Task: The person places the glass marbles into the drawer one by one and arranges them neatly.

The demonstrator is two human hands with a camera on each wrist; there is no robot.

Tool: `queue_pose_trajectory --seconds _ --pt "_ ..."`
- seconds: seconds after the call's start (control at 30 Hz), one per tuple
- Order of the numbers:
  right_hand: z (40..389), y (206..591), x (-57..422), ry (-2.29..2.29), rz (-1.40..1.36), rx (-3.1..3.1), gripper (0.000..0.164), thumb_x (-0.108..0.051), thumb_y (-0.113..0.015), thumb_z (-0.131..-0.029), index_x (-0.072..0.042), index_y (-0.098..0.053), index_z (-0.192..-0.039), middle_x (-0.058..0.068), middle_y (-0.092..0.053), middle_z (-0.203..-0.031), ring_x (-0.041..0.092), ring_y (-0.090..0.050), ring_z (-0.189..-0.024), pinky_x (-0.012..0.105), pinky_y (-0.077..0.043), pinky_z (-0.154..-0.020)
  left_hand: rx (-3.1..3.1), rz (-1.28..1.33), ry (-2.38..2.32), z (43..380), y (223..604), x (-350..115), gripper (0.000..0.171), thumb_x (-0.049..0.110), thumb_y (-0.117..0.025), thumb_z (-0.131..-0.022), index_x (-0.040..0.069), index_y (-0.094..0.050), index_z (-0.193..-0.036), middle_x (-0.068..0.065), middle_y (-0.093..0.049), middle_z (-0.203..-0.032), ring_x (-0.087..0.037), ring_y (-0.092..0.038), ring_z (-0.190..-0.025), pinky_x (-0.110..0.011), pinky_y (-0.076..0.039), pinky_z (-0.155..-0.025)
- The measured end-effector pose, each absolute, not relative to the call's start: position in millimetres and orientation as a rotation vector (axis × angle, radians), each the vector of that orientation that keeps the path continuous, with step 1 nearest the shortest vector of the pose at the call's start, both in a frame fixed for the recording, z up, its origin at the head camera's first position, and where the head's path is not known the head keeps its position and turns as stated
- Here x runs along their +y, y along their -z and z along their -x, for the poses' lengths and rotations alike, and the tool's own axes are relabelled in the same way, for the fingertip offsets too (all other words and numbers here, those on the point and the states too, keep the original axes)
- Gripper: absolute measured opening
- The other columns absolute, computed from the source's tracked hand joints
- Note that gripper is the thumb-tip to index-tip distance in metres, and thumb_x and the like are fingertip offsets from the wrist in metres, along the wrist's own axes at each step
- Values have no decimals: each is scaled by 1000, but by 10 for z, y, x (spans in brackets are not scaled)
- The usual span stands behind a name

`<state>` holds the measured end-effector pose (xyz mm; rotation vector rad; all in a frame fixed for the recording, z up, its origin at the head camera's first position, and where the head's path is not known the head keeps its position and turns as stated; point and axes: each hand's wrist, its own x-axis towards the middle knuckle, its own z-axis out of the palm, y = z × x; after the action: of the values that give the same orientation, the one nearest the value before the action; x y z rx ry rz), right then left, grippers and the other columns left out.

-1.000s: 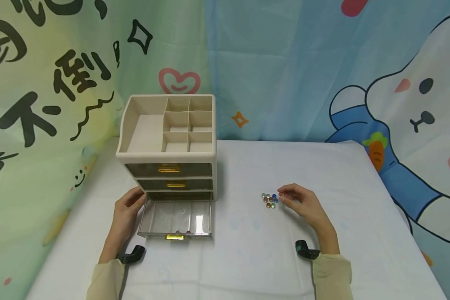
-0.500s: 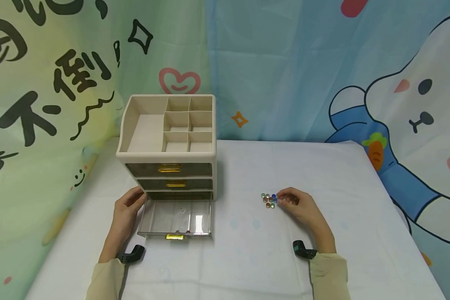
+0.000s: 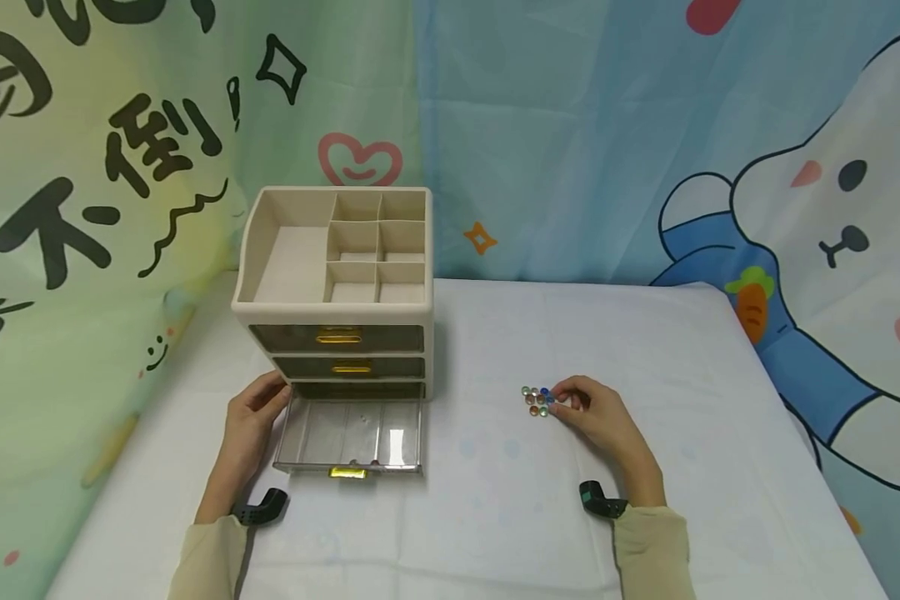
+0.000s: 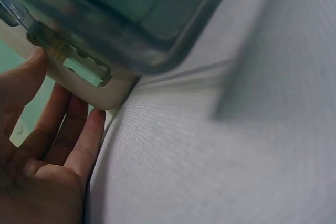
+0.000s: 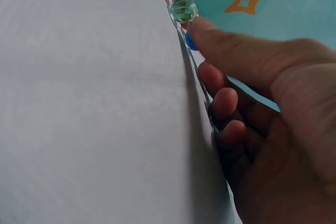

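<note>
At the left stands a cream drawer organizer (image 3: 285,309), its bottom clear drawer (image 3: 348,433) pulled out. My left hand (image 3: 251,421) grips the organizer's lower left side. In the left wrist view its thumb is at the frame's front edge, the other fingers against the outer side. Several glass marbles (image 3: 534,399) lie clustered on the cloth to the right. My right hand (image 3: 600,421) is at their right edge, thumb and index finger apart beside a blue marble (image 5: 192,41). The other fingers are bent, and the thumb partly hides the blue marble in the right wrist view.
White cloth (image 3: 487,517) covers the table. Two small marbles seem to lie near the drawer's front wall. Two upper drawers with gold handles (image 3: 338,336) are closed. A printed curtain (image 3: 540,150) hangs behind the table.
My right hand has shifted slightly left and lowered, bringing its thumb and index finger to the blue marbles. My left hand, the organizer and the drawer have kept their places.
</note>
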<state>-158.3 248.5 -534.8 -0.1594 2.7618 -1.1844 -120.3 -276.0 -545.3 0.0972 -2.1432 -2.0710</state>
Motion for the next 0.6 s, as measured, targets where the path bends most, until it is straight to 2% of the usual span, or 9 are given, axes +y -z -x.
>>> queue_pose_trajectory --seconds 0.6 --pt "1580 5309 2465 1162 193 2767 21 -18 -76 -96 -10 -70 -115 3 -57 -92 15 -48 -86 25 -40 -71 -2161 -108 2059 1190 5430 -2759 32 5 -66 -101 -1 -66 -133 17 -72 -115 -1 -66 -109 -13 -54 -91"
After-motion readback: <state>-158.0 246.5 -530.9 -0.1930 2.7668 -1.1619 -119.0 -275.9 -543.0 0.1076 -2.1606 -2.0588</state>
